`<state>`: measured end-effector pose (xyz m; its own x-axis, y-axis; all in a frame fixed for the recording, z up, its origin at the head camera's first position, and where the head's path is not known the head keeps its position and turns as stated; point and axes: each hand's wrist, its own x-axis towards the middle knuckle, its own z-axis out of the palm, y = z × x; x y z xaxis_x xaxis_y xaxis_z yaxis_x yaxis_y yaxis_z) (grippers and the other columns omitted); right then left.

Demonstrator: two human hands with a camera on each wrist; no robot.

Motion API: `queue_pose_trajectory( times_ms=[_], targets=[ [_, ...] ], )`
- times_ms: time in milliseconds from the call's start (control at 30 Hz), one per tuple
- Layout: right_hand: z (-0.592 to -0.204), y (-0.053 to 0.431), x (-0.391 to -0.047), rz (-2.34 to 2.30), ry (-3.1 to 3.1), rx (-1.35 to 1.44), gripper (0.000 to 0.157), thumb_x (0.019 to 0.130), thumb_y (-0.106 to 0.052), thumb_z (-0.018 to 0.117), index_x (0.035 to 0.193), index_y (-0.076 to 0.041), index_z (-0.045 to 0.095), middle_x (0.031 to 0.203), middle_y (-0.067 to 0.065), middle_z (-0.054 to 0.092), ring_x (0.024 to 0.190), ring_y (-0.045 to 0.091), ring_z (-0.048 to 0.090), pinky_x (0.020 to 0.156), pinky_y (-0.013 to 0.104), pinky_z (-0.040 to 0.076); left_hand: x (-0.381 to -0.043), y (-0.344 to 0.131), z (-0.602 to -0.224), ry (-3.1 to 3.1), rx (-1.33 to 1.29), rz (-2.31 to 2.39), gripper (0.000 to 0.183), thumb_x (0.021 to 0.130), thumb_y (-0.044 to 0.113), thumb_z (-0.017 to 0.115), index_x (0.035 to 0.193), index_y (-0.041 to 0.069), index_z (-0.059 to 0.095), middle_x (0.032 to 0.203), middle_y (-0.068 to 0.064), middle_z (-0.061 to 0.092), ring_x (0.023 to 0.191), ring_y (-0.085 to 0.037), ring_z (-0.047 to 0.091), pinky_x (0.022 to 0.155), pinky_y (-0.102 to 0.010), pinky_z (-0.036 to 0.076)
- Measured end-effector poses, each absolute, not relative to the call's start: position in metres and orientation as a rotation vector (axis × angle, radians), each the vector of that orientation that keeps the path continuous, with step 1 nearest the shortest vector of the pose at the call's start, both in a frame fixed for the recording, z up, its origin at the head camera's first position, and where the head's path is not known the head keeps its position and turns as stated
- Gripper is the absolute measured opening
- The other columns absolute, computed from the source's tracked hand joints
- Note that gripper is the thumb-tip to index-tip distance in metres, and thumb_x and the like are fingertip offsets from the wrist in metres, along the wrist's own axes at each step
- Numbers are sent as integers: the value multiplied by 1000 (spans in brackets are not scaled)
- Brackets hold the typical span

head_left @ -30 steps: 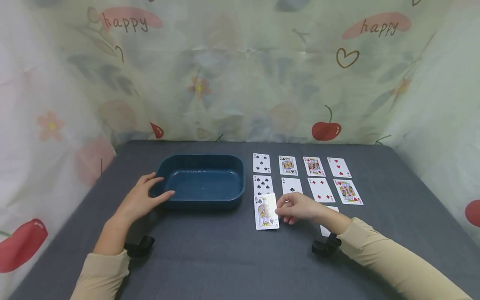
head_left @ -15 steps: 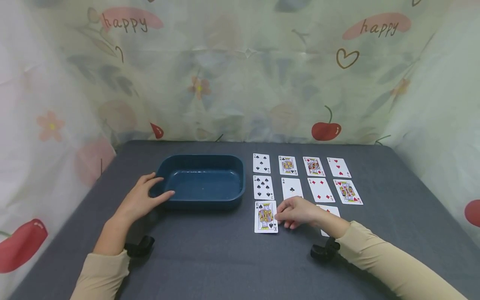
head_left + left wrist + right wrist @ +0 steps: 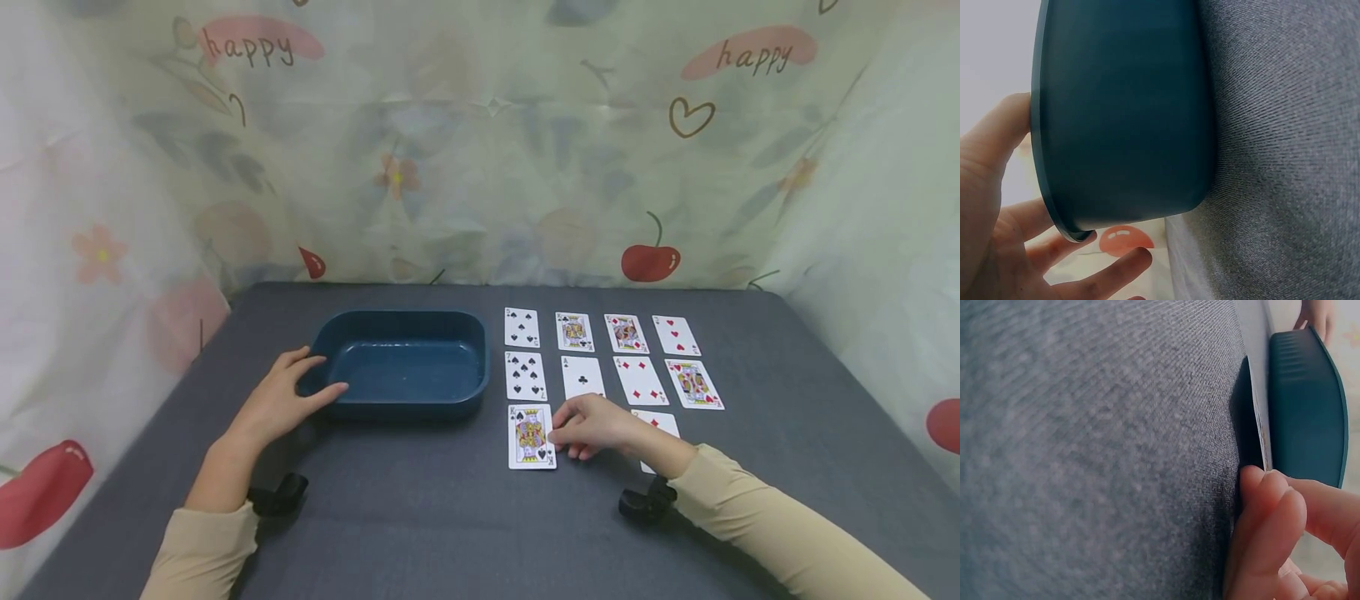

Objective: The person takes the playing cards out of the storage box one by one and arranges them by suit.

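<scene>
My right hand [image 3: 595, 425] pinches the right edge of a king of spades playing card [image 3: 531, 437], face up. In the right wrist view, the card [image 3: 1259, 412] shows edge-on between thumb and fingertips, slightly raised off the cloth, a dark gap beneath. At the near left corner of a dark blue rectangular tub [image 3: 405, 408] rests my left hand [image 3: 281, 396], fingers spread and fairly straight. In the left wrist view, that thumb [image 3: 1013, 115] touches the tub's rim, while the other fingers [image 3: 1107, 275] extend past the corner.
Several face-up cards lie in rows, including a seven of spades [image 3: 526, 377] just beyond the king and a partly covered ace of clubs [image 3: 582, 375]. A diamond card [image 3: 656, 422] lies partly under the right forearm. Grey cloth [image 3: 420, 508] covers the table.
The king of spades has moved toward me in my right hand, off the seven of spades it overlapped, and lower to the cloth. My left hand and the tub stay put.
</scene>
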<state>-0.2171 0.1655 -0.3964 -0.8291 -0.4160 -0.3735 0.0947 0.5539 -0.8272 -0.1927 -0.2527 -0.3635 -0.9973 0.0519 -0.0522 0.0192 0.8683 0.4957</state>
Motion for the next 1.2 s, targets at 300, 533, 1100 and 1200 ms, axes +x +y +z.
queue_pose_trajectory(
  times_ms=[300,533,1100,1200],
  targets=[
    [-396,166,-215,-1237,2264,-244,25,82,-14,67,97,2,55,66,-2,63,53,6,56,49,20,49,-194,-251,-364,2974,57,786,84,85,59,54,144,2,32,153,-25,14,135,-48,25,103,-66,28],
    [-397,167,-215,-1254,2265,-256,27,83,-13,66,99,2,52,67,-1,64,53,7,57,48,20,49,-195,-251,-364,2972,59,786,87,84,63,52,144,3,33,153,-25,14,135,-48,25,103,-66,28],
    [-320,205,-237,-1155,2759,-462,28,90,-22,61,108,-2,57,93,15,65,73,17,63,65,30,53,-207,-240,-330,2989,162,586,87,86,63,49,145,3,29,148,-33,21,132,-53,25,102,-68,26],
    [-303,207,-239,-1071,2934,-485,29,91,-26,58,111,-5,57,103,15,64,84,21,64,72,33,51,-214,-229,-315,3009,185,589,87,86,65,46,147,6,27,151,-30,16,136,-51,20,105,-67,23]
  ],
)
